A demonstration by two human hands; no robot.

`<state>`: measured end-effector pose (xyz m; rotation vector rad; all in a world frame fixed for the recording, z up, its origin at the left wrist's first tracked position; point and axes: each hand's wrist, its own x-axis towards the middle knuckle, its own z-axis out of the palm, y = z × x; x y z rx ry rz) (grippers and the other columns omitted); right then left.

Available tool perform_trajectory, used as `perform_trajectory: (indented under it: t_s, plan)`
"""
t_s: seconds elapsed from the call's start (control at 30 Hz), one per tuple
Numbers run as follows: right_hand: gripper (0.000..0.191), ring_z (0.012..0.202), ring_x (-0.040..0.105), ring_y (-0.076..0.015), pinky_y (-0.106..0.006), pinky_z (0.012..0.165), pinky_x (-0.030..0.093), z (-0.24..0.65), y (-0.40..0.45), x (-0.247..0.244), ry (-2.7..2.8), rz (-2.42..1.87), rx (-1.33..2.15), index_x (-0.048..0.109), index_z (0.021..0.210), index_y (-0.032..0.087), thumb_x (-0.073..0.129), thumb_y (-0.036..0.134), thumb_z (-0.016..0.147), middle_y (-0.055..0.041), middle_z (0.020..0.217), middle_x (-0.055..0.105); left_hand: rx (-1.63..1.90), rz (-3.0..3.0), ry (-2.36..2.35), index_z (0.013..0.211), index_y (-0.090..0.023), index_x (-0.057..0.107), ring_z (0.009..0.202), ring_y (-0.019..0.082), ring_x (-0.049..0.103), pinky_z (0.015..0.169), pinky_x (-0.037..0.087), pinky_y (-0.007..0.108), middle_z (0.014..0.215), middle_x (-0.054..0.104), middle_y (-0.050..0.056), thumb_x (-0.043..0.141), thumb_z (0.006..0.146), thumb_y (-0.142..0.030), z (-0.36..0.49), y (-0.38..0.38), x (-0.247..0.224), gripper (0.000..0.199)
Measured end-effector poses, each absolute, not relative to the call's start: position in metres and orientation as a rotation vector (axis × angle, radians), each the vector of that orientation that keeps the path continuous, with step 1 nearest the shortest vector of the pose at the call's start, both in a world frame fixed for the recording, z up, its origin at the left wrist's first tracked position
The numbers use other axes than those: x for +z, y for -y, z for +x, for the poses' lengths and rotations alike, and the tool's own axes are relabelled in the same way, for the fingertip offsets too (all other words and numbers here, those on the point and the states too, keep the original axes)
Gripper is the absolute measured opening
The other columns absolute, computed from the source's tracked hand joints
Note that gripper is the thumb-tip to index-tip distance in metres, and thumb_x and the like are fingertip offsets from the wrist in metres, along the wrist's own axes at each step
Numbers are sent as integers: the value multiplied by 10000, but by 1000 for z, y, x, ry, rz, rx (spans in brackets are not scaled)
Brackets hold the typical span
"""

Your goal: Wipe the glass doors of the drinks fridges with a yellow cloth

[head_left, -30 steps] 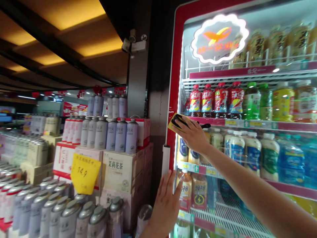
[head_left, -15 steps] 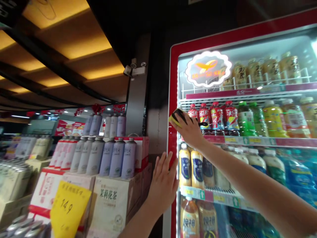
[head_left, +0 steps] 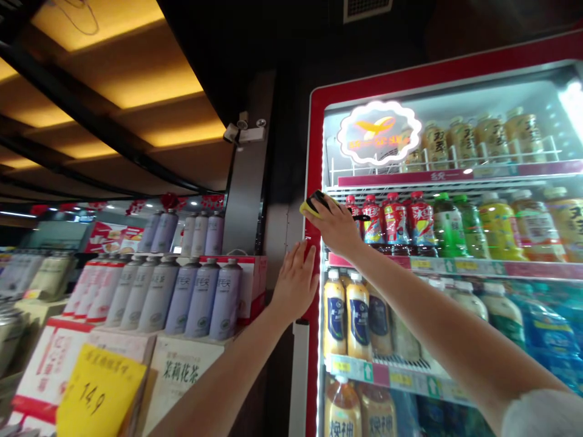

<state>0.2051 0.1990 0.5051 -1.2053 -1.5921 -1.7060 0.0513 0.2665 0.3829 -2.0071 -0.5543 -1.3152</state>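
Note:
My right hand (head_left: 336, 229) is wrapped over a yellow-and-black sponge (head_left: 314, 203) with a black strap or handle end sticking out to the right. It presses the sponge against the red frame (head_left: 314, 139) at the left edge of the drinks fridge. Lower and to the left, my left hand (head_left: 296, 282) lies with its fingers stretched upward at the side of that frame. Nothing shows in the left hand; its palm is hidden. Behind the glass near my right hand stand red-labelled bottles (head_left: 394, 221).
A lit scalloped sign (head_left: 378, 133) glows on the fridge glass. Bottles fill several shelves (head_left: 473, 267) inside. To the left, purple and grey bottles (head_left: 195, 297) stand on stacked cartons with a yellow price sign (head_left: 98, 391). A dark wall column (head_left: 250, 182) rises behind.
My right hand and the sponge have shifted slightly up and left along the frame. My left hand has moved up the frame's side. The view has shifted a little.

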Motion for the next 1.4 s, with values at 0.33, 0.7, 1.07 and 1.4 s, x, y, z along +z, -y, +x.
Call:
perform_trajectory:
  t_s: [0.33,0.7,1.07,1.4]
  plan:
    - [550,1507,334,-431,-652,1095,385,240,-183,520,1426,-1124,-1568,518,1511,233,508,128,971,-159,1621,438,-1299,-2044,516,1572,-74,300,1590,312,204,1268,243,544,1693,252,224,358,1021,-314,63,-269,454,604]
    - [618,1422,402,-505,-673,988,382,261,-152,537,1410,-1210,-1474,697,1285,27,260,401,1058,-209,1596,394,-1156,-2135,685,1614,-142,206,1613,272,112,1311,130,502,1739,165,111,369,1039,-430,87,-260,482,664]
    - [591,1524,287,-465,-719,1120,244,303,-126,546,1492,-1244,-1480,433,1572,122,235,409,1095,-159,1685,281,-1101,-2129,675,1611,-112,165,1619,285,51,1309,95,533,1748,109,118,352,1053,-427,128,-240,485,668]
    - [533,1526,337,-376,-639,1159,324,303,-142,531,1453,-1202,-1580,516,1529,300,441,204,1010,-100,1633,435,-1203,-2019,614,1599,-106,265,1601,340,154,1280,180,573,1720,187,204,376,1016,-418,131,-227,478,671]
